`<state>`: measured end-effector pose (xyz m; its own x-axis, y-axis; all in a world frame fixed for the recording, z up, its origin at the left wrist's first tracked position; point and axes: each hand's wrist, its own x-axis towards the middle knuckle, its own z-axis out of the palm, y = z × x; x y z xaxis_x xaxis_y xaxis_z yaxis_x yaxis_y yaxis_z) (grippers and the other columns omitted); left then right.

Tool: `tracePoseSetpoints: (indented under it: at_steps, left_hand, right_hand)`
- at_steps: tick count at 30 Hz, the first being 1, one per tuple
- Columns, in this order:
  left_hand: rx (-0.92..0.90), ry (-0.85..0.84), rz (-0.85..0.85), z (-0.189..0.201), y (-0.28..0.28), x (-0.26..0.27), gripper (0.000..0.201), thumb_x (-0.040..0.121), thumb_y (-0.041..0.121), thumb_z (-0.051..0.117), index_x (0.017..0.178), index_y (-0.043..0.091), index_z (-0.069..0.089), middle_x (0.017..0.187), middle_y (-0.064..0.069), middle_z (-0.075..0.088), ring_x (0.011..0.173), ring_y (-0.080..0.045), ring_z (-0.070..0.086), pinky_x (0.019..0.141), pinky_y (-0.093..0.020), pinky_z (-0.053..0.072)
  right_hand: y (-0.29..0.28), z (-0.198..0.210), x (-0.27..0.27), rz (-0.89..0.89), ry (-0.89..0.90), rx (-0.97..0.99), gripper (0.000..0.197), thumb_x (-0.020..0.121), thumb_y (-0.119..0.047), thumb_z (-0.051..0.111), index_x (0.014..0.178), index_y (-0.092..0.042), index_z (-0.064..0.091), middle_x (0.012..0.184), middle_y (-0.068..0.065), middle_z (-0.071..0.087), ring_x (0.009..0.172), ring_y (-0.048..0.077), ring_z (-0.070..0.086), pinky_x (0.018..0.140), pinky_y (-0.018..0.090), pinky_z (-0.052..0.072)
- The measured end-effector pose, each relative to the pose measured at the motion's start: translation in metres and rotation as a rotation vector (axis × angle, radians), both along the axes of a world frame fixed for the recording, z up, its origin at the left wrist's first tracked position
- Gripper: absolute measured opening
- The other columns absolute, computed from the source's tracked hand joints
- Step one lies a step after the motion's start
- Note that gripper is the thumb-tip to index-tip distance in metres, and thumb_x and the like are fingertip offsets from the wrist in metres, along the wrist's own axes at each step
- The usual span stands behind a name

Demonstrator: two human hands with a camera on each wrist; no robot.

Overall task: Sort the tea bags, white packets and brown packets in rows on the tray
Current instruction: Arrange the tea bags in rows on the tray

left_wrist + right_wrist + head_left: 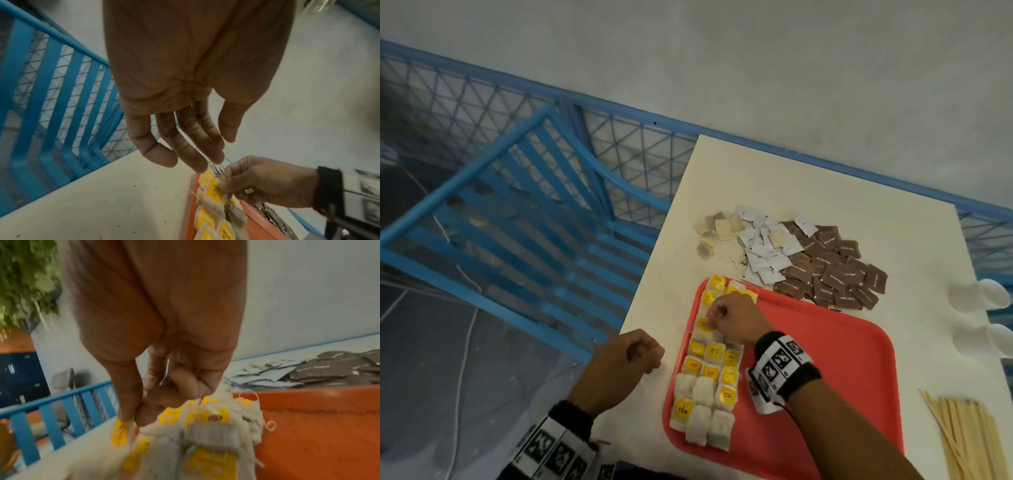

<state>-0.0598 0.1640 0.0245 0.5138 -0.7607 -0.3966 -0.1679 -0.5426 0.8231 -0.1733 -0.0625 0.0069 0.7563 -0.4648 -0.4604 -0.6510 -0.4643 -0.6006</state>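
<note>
Right hand [736, 320] pinches the yellow paper tag of one tea bag [214, 192] over the rows of gauze tea bags [709, 380] along the left edge of the red plastic tray [842, 359]. Left hand [628, 356] hangs loosely curled, holding nothing, off the tray's left side. Risk: strings may snag and drag neighbours askew. White paper packets [765, 253] and brown paper packets [835, 270] lie heaped on the white surface [756, 178] beyond the tray's far edge; blue railings [524, 192] border it.
</note>
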Motion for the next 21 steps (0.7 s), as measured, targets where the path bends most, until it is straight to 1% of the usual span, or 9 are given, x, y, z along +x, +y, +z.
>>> tracePoseSetpoints:
  at_steps: [2, 4, 7, 9, 13, 15, 17, 19, 21]
  left_hand:
    - [0.002, 0.011, 0.005, 0.000, 0.000, 0.001, 0.011, 0.095, 0.023, 0.065, 0.085, 0.019, 0.067, 0.078, 0.006, 0.074, 0.073, -0.010, 0.069, 0.077, -0.027, 0.058]
    - [0.008, 0.009, 0.003, 0.000, -0.001, 0.002, 0.011, 0.095, 0.024, 0.065, 0.085, 0.019, 0.067, 0.077, 0.007, 0.073, 0.073, -0.009, 0.069, 0.076, -0.024, 0.057]
    - [0.009, 0.011, 0.000, -0.001, -0.006, 0.005, 0.012, 0.095, 0.024, 0.065, 0.084, 0.020, 0.067, 0.076, 0.006, 0.073, 0.072, -0.010, 0.068, 0.075, -0.024, 0.057]
    - [0.008, 0.019, -0.004, -0.002, -0.009, 0.006, 0.012, 0.095, 0.025, 0.065, 0.084, 0.020, 0.067, 0.076, 0.006, 0.073, 0.072, -0.011, 0.068, 0.075, -0.025, 0.057]
    - [0.009, 0.049, -0.027, -0.002, -0.023, 0.008, 0.013, 0.096, 0.024, 0.064, 0.084, 0.019, 0.067, 0.076, 0.003, 0.074, 0.069, -0.013, 0.069, 0.073, -0.028, 0.058]
    - [0.026, 0.071, -0.037, 0.000, -0.035, 0.011, 0.014, 0.097, 0.022, 0.063, 0.084, 0.017, 0.067, 0.074, 0.000, 0.074, 0.064, -0.013, 0.068, 0.069, -0.026, 0.057]
    - [0.039, 0.080, -0.043, 0.002, -0.050, 0.017, 0.017, 0.096, 0.023, 0.064, 0.082, 0.015, 0.066, 0.066, -0.002, 0.071, 0.055, -0.010, 0.063, 0.060, -0.021, 0.054]
    - [0.038, 0.067, -0.015, 0.004, -0.069, 0.028, 0.025, 0.095, 0.028, 0.066, 0.077, 0.011, 0.065, 0.057, -0.001, 0.065, 0.048, -0.005, 0.056, 0.053, -0.017, 0.047]
    - [0.040, 0.036, 0.030, 0.002, -0.091, 0.043, 0.031, 0.093, 0.033, 0.068, 0.075, 0.007, 0.065, 0.053, 0.000, 0.060, 0.048, -0.004, 0.052, 0.053, -0.019, 0.044]
  right_hand:
    - [0.001, -0.010, 0.008, -0.041, 0.037, -0.046, 0.019, 0.083, -0.005, 0.059, 0.070, -0.012, 0.071, 0.086, 0.003, 0.071, 0.079, 0.017, 0.067, 0.073, 0.037, 0.058]
    - [0.004, -0.018, 0.013, -0.066, 0.088, -0.094, 0.015, 0.082, -0.012, 0.060, 0.070, -0.016, 0.067, 0.088, 0.002, 0.068, 0.078, 0.021, 0.065, 0.072, 0.041, 0.058]
    - [0.009, -0.019, 0.014, -0.154, 0.120, -0.135, 0.011, 0.083, -0.024, 0.066, 0.075, -0.021, 0.059, 0.086, -0.001, 0.065, 0.078, 0.020, 0.063, 0.067, 0.036, 0.055]
    - [0.015, -0.018, 0.011, -0.156, 0.110, -0.199, 0.010, 0.086, -0.027, 0.064, 0.081, -0.022, 0.058, 0.088, -0.003, 0.063, 0.081, 0.019, 0.060, 0.066, 0.033, 0.050]
    - [0.028, -0.021, 0.003, 0.090, 0.095, -0.182, 0.013, 0.093, -0.026, 0.055, 0.091, -0.019, 0.066, 0.100, 0.002, 0.062, 0.093, 0.023, 0.058, 0.077, 0.038, 0.052]
    - [0.024, -0.025, -0.001, 0.131, 0.112, -0.164, 0.013, 0.093, -0.028, 0.056, 0.092, -0.020, 0.067, 0.104, 0.004, 0.061, 0.096, 0.024, 0.058, 0.079, 0.038, 0.051]
    - [0.010, -0.023, -0.002, 0.072, 0.055, -0.131, 0.012, 0.090, -0.025, 0.056, 0.090, -0.023, 0.069, 0.102, 0.002, 0.065, 0.093, 0.020, 0.060, 0.078, 0.037, 0.053]
    - [-0.011, -0.014, 0.000, -0.001, 0.003, -0.094, 0.011, 0.087, -0.026, 0.060, 0.083, -0.024, 0.070, 0.094, -0.002, 0.069, 0.082, 0.014, 0.061, 0.075, 0.035, 0.054]
    - [-0.038, -0.006, 0.003, -0.053, -0.016, -0.087, 0.012, 0.086, -0.026, 0.063, 0.079, -0.020, 0.071, 0.088, -0.002, 0.072, 0.076, 0.011, 0.063, 0.071, 0.031, 0.054]
